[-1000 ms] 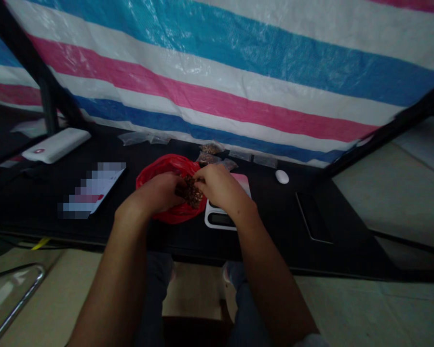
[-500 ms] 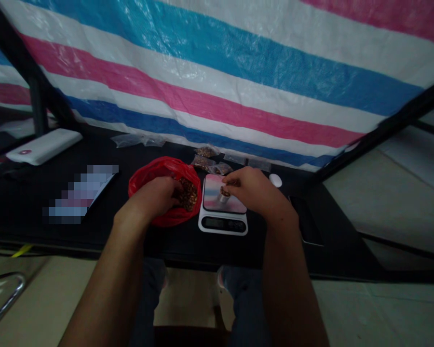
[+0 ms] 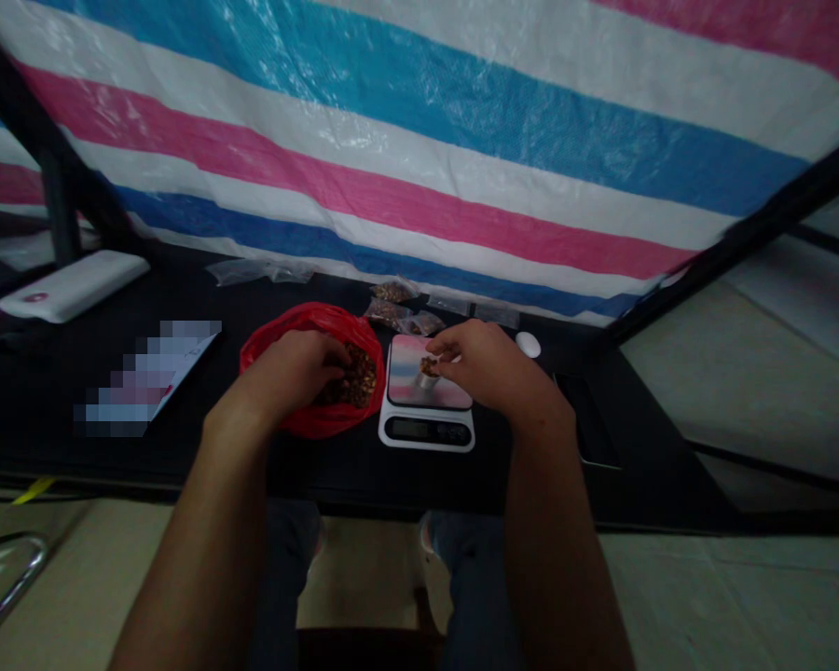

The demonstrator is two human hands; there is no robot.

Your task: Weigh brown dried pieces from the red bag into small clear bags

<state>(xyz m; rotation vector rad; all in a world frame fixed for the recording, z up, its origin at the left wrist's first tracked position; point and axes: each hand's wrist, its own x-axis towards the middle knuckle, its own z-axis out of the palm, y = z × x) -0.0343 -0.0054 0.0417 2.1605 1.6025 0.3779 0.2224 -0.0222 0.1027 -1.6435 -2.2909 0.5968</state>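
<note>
My left hand point(image 3: 290, 373) reaches into a red plastic bag point(image 3: 314, 424), its fingers curled over loose brown bean-like pieces point(image 3: 358, 377). Whatever lies between those fingertips is too dark to make out. A white kitchen scale point(image 3: 426, 431) with a shiny top plate stands to the right of the bag. On the plate sits a small metal cup point(image 3: 428, 381), heaped with the same kind of brown pieces point(image 3: 429, 365). Beside the cup's top is my right hand point(image 3: 486, 365), thumb and fingers apart, with nothing visible held.
Behind the scale lie several small clear bags of brown pieces point(image 3: 391, 312). Flat clear bags point(image 3: 258, 271) rest farther back. A white round item point(image 3: 528, 345) and a dark flat device point(image 3: 585, 421) are at right. A white oblong device point(image 3: 76, 284) and a blurred-out packet point(image 3: 154, 377) are at left.
My right thumb and fingers, close together over the cup before, have spread apart. My left hand has shifted slightly up and back in the bag. The whole view has moved a little.
</note>
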